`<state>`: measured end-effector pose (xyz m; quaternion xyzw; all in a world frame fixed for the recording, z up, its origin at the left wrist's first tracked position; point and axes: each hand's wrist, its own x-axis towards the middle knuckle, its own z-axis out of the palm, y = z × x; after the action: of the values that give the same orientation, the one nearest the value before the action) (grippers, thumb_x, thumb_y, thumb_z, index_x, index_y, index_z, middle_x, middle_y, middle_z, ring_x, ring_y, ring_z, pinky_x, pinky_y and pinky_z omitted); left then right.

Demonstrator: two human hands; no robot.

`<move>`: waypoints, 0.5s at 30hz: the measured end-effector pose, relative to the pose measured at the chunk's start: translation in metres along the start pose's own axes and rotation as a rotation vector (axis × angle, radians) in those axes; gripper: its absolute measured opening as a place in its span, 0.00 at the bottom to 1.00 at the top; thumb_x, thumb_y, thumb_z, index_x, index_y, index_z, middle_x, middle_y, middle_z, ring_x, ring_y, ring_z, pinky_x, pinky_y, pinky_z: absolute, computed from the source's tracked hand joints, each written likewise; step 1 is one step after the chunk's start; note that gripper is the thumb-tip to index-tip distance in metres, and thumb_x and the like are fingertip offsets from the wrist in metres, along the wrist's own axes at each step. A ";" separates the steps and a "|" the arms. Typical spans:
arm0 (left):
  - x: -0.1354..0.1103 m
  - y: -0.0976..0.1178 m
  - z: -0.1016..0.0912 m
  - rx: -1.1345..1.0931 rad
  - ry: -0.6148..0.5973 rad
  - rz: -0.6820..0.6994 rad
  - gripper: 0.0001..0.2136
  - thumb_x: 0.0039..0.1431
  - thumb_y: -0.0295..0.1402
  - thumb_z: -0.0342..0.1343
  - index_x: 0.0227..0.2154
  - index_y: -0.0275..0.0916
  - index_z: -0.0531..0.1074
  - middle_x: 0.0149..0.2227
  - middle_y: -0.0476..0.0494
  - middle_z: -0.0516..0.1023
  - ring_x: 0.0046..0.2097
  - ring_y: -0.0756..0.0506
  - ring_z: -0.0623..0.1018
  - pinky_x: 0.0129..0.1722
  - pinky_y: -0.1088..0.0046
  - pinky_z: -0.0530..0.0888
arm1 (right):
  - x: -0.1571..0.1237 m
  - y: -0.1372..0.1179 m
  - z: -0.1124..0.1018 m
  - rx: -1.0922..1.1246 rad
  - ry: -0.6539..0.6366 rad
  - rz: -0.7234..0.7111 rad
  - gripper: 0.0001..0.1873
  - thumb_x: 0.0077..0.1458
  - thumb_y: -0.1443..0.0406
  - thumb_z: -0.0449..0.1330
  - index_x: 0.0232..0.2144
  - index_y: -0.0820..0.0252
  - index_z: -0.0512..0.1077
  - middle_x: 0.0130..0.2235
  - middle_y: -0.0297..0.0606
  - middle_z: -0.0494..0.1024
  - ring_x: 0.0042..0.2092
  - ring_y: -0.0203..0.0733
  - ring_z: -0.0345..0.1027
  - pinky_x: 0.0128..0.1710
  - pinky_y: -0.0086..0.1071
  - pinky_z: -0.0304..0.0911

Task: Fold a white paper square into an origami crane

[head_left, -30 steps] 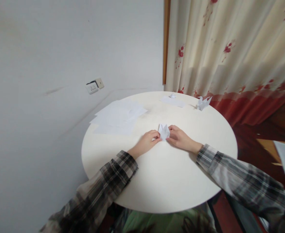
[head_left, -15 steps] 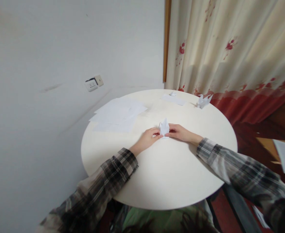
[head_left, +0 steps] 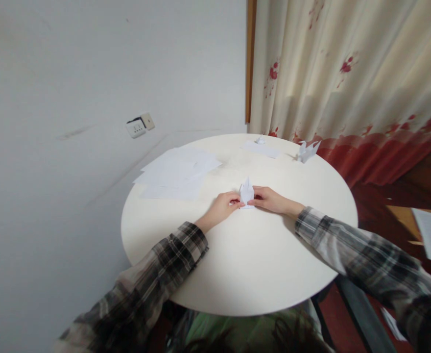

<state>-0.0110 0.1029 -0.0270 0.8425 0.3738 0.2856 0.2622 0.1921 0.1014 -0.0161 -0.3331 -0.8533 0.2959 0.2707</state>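
Note:
A small white folded paper figure [head_left: 247, 192] stands upright near the middle of the round white table [head_left: 233, 264], its pointed tip upward. My left hand [head_left: 226, 206] pinches its left lower edge between thumb and fingers. From the other side my right hand [head_left: 269, 199] grips the right edge, thumb in front and fingers behind. The figure's back is hidden from me. Beyond the hands, to the right, a finished-looking paper crane [head_left: 307, 152] rests on the tabletop with its wings raised.
Several loose white sheets [head_left: 175, 169] overlap at the table's left back. At the far edge a smaller folded paper piece [head_left: 260, 140] sits by a flat sheet [head_left: 269, 150]. A wall with a socket [head_left: 136, 128] borders the left, a curtain [head_left: 347, 98] the right.
The view has shifted very slightly. Both hands keep the same hold on the folded paper, with no clear change in its shape.

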 end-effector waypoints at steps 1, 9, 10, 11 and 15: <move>0.000 0.000 0.000 0.007 0.005 -0.001 0.05 0.53 0.31 0.55 0.25 0.35 0.73 0.27 0.49 0.71 0.31 0.50 0.71 0.32 0.77 0.66 | 0.000 0.000 0.000 -0.010 0.001 -0.011 0.13 0.54 0.59 0.55 0.37 0.62 0.70 0.36 0.39 0.73 0.35 0.39 0.65 0.37 0.32 0.61; 0.002 0.004 -0.001 0.043 0.018 -0.003 0.05 0.52 0.30 0.56 0.23 0.36 0.72 0.26 0.50 0.72 0.30 0.50 0.70 0.31 0.78 0.65 | 0.000 -0.002 0.000 -0.075 0.006 -0.019 0.12 0.55 0.60 0.53 0.37 0.63 0.69 0.35 0.39 0.73 0.34 0.39 0.65 0.36 0.32 0.61; 0.002 0.004 -0.001 0.046 0.016 -0.005 0.05 0.52 0.30 0.56 0.24 0.36 0.73 0.26 0.50 0.72 0.30 0.50 0.70 0.31 0.78 0.65 | 0.000 -0.003 0.000 -0.075 0.007 -0.019 0.12 0.55 0.60 0.53 0.37 0.63 0.69 0.36 0.39 0.73 0.34 0.39 0.65 0.36 0.32 0.61; 0.003 0.004 -0.001 0.052 0.013 -0.009 0.05 0.52 0.30 0.56 0.24 0.36 0.73 0.26 0.50 0.72 0.30 0.50 0.70 0.31 0.78 0.65 | 0.000 -0.003 0.000 -0.073 0.008 -0.019 0.12 0.55 0.61 0.53 0.38 0.63 0.69 0.36 0.40 0.73 0.35 0.39 0.65 0.37 0.32 0.61; 0.004 0.005 -0.002 0.075 0.005 -0.031 0.05 0.52 0.30 0.56 0.23 0.36 0.72 0.25 0.50 0.71 0.29 0.50 0.70 0.30 0.78 0.64 | 0.000 -0.004 0.001 -0.072 0.011 -0.007 0.12 0.55 0.61 0.53 0.38 0.63 0.69 0.37 0.40 0.74 0.36 0.40 0.65 0.38 0.33 0.61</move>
<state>-0.0078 0.1032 -0.0210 0.8452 0.3981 0.2694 0.2337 0.1899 0.0993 -0.0138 -0.3412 -0.8630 0.2622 0.2645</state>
